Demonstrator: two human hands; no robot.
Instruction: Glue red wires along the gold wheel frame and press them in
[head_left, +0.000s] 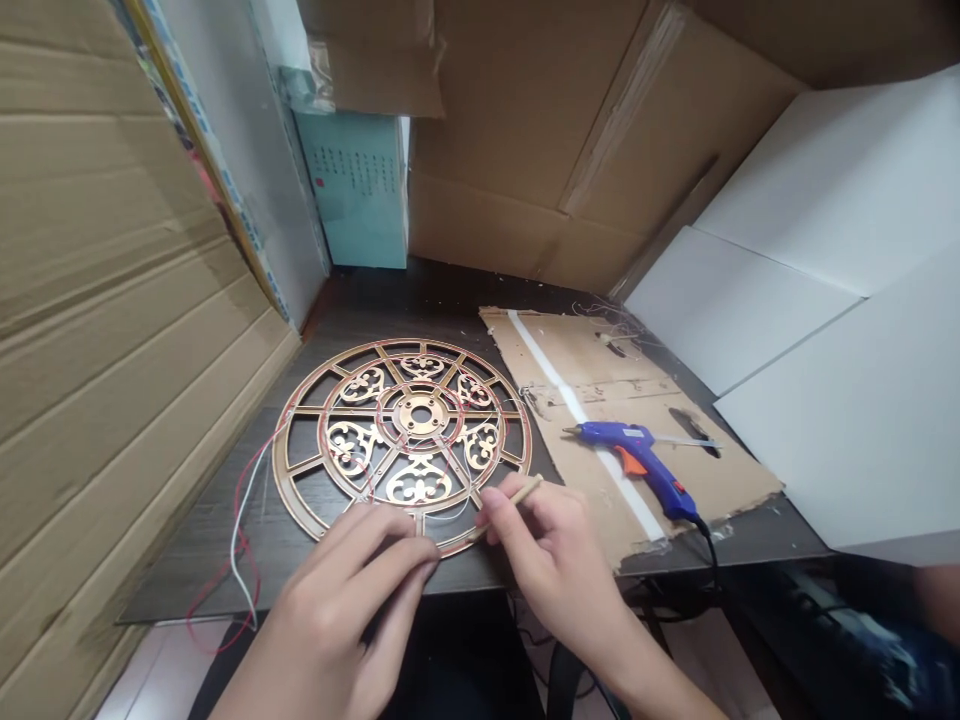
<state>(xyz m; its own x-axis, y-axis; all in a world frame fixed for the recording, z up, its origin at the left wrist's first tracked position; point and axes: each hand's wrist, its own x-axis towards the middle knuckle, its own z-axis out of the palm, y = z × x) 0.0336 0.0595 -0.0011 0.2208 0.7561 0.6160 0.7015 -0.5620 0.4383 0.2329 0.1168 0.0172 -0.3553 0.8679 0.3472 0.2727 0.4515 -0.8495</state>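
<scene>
A round golden ornamental frame (pixel 420 485) with spokes and scrollwork lies flat on the dark table, red and white wires running along its rings. My left hand (pixel 345 590) is closed at the near rim, thumb and fingers pinching the edge. In my right hand (pixel 551 540) is a thin pale wooden stick (pixel 531 489), gripped between thumb and fingers. The stick slants down to the lower right part of the rim, where its tip is partly hidden by my fingers. Loose red and white wires (pixel 238 525) trail off the frame's left side over the table edge.
A blue glue gun (pixel 637 450) with a glue stick in its back lies on a cardboard sheet (pixel 540 345) at right, its black cord (pixel 709 555) dropping over the front edge. Cardboard walls (pixel 510 140), white boxes (pixel 802 330) and a turquoise box (pixel 360 190) surround the dark table (pixel 292 510).
</scene>
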